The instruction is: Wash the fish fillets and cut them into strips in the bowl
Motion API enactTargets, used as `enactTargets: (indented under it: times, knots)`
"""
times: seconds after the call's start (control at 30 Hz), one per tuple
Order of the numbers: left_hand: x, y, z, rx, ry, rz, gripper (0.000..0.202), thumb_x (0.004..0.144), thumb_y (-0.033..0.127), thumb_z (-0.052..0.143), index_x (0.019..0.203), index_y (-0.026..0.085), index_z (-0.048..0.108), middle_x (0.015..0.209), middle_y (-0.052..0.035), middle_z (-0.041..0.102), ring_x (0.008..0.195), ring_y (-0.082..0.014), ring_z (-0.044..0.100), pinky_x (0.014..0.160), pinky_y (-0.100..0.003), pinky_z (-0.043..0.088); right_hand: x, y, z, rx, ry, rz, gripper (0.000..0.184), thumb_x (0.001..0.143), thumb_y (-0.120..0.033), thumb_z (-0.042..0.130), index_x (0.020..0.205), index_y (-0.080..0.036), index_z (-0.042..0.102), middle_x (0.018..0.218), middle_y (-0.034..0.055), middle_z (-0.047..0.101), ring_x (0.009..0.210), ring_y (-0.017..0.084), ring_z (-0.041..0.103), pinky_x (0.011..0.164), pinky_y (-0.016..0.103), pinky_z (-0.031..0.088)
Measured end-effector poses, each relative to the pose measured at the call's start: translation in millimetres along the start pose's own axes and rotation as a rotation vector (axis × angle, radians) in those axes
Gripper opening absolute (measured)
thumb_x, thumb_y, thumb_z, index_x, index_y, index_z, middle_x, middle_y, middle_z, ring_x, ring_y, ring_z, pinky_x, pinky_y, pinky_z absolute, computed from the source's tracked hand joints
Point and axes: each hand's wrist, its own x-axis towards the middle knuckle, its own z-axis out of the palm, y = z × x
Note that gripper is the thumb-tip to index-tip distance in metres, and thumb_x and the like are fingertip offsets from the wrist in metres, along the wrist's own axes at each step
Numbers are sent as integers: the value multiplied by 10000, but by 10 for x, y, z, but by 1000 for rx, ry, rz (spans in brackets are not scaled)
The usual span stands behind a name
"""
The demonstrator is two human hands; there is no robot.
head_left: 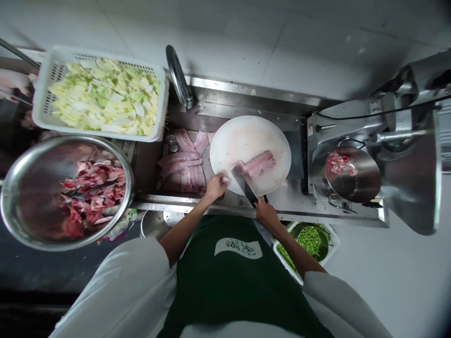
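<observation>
R hand (267,214) is wrapped firmly round the handle of a cleaver (247,188), blade running forward and left from that grip onto a round white chopping board (243,136). The fish fillet (261,164) lies on the board just ahead of the R grip, its left end by the blade tip. L hand (215,187) is at the board's near-left rim, left of the cleaver, fingers drawn in — blurred there, so can't tell if they pinch anything. Main risk, I'd judge, is a nick: the 2 hands work near each other, and L fingertips straying under the edge as it drops could get cut. No hand visibly pins the fillet, so wet flesh could skid — esp. if the blade drags instead of slicing — leaving ragged or uneven pcs. A slick palm could let the handle twist, too. Other fillets (181,158) lie left of the L hand, beside the board; a careless elbow or sweep could shove them about.
</observation>
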Motion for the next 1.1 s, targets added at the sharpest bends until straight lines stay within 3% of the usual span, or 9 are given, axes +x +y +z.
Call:
enactTargets:
  times: [0.1, 0.23, 0.4, 0.5, 0.57, 0.7, 0.83, 0.97, 1.1]
  knots:
    - [-40, -7, -59, -269, 74, -9, 170, 890, 301, 777, 996, 206, 684, 838, -19, 715, 775, -200, 684, 737, -309, 576, 192, -117, -161, 28, 68, 0, 305, 1184, -286, 330, 1342, -131, 540, 1165, 205, 777, 1104, 314, 766, 851, 335, 473]
    - [183, 125, 85, -560, 137, 15, 296, 888, 361, 812, 988, 215, 575, 905, -2, 675, 694, -133, 646, 635, -253, 558, 325, -150, -314, 56, 96, 30, 289, 1182, -295, 356, 1344, -136, 534, 1216, 212, 771, 1155, 311, 757, 887, 324, 476]
    - [258, 53, 110, -181, 253, 105, 247, 872, 241, 850, 992, 209, 637, 890, -25, 638, 733, -178, 633, 727, -325, 572, 215, -174, -366, 32, 76, 36, 299, 1181, -288, 334, 1339, -129, 532, 1205, 227, 770, 1155, 326, 764, 883, 335, 494]
    - [129, -132, 17, -13, 346, 254, 88, 998, 264, 708, 1055, 200, 691, 994, -83, 675, 844, -222, 656, 829, -378, 586, 114, -273, -363, 17, 94, 32, 289, 1174, -251, 335, 1356, -123, 519, 1173, 223, 780, 1134, 321, 774, 882, 333, 500]
    - [104, -203, 6, 68, 329, 413, 128, 1055, 263, 605, 1055, 201, 717, 1076, -117, 696, 971, -260, 665, 921, -425, 585, 52, -351, -343, 21, 89, 15, 287, 1171, -228, 338, 1371, -118, 512, 1175, 216, 784, 1130, 316, 778, 884, 329, 501]
    - [257, -199, 117, 236, 158, 640, 184, 1060, 219, 566, 1045, 208, 750, 1151, -128, 721, 1128, -305, 609, 1044, -495, 541, -20, -448, -246, 38, 38, 4, 304, 1173, -218, 328, 1388, -110, 514, 1177, 212, 788, 1138, 309, 777, 901, 333, 505]
    - [399, -214, 213, 250, 79, 672, 243, 1086, 210, 510, 1022, 193, 744, 1133, -129, 709, 1098, -289, 589, 1026, -470, 534, 207, -622, -276, 76, 35, 2, 308, 1143, -180, 403, 1410, -92, 531, 1189, 207, 780, 1149, 294, 766, 931, 323, 509]
    - [414, -297, 232, 208, 78, 686, 235, 1088, 223, 516, 1056, 205, 748, 1168, -125, 704, 1120, -289, 592, 1038, -476, 520, 646, -896, -466, 126, 188, -79, 326, 1123, -143, 429, 1409, -70, 566, 1329, 229, 733, 1245, 291, 714, 998, 319, 502]
    - [435, -334, 250, 171, 107, 679, 214, 1085, 233, 542, 1086, 207, 755, 1189, -125, 710, 1124, -290, 613, 1033, -482, 523, 478, -724, -314, 125, 112, -30, 321, 1165, -179, 340, 1389, -89, 551, 1242, 210, 760, 1181, 284, 734, 924, 321, 498]
